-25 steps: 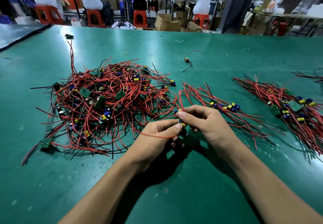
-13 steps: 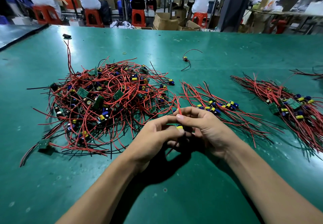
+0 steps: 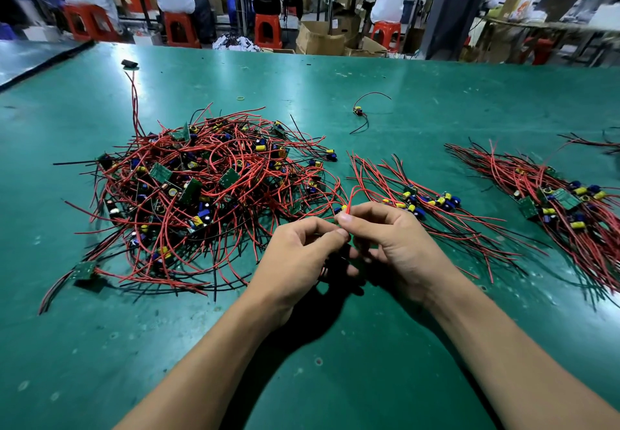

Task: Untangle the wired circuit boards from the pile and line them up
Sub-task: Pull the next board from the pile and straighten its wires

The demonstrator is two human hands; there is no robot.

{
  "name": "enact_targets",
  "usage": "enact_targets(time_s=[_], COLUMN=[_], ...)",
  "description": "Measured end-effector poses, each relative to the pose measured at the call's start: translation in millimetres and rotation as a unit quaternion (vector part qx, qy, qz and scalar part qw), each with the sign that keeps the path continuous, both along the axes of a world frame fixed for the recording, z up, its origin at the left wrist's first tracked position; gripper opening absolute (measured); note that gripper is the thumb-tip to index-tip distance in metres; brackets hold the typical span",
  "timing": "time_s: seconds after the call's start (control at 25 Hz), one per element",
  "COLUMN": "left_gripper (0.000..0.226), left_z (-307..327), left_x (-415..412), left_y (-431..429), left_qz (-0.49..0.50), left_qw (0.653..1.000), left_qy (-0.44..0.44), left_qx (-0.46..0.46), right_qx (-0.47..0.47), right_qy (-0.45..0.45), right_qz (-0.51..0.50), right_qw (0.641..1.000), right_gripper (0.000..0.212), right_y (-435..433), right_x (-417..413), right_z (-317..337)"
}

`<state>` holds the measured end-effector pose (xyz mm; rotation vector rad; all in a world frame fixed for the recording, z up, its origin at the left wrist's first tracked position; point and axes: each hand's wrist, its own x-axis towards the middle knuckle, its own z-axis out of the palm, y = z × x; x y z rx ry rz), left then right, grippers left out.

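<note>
A tangled pile (image 3: 201, 194) of small green circuit boards with red and black wires lies left of centre on the green table (image 3: 335, 379). Just in front of its right edge my left hand (image 3: 295, 258) and my right hand (image 3: 396, 245) meet, fingers curled. Between them they pinch one wired circuit board (image 3: 340, 210); its yellow and blue parts peek above my right forefinger and its red wire loops upward. The board itself is mostly hidden by my fingers. A lined-up row of boards (image 3: 432, 201) lies right of my hands, a second row (image 3: 563, 201) farther right.
A single wired board (image 3: 359, 112) lies alone beyond the rows. A small black part (image 3: 129, 64) sits at the far left, a rubber band (image 3: 240, 98) near it. People sit on orange stools (image 3: 266, 30) behind the table's far edge, among cardboard boxes (image 3: 318, 40).
My hands have drawn closer together and slid slightly toward the pile. The held board's red wire now loops upward above my right forefinger instead of trailing left over my left hand.
</note>
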<state>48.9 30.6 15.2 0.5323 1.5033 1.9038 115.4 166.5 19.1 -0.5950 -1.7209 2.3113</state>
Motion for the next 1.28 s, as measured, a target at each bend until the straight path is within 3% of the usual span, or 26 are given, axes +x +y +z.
enact_targets(time_s=[0.2,0.52,0.92,1.12,1.28], left_gripper=[0.015,0.012,0.012,0.014,0.012], left_z=[-1.5,-0.5,1.6,2.5,1.1], left_x=[3.6,2.0,3.4,4.3,3.8], left_y=[1.1,1.2,1.5,-0.1,-0.6], left_qz=[0.023,0.024,0.018,0.011,0.019], left_qw=[0.999,0.998,0.999,0.999,0.998], left_qy=[0.014,0.013,0.007,0.007,0.015], left_qx=[-0.024,-0.050,-0.048,-0.045,-0.052], right_qx=[0.123,0.220,0.125,0.103,0.027], right_qy=[-0.011,-0.029,0.017,0.032,0.031], right_qz=[0.044,-0.086,-0.141,-0.082,-0.084], right_qw=[0.991,0.971,0.982,0.991,0.996], right_gripper=[0.022,0.015,0.022,0.021,0.025], right_y=[1.9,-4.8,-3.1,-5.0,-2.5], right_x=[2.7,-16.8,-29.3,-27.0,-16.6], right_z=[0.1,-13.8,-17.2,-17.0,-14.4])
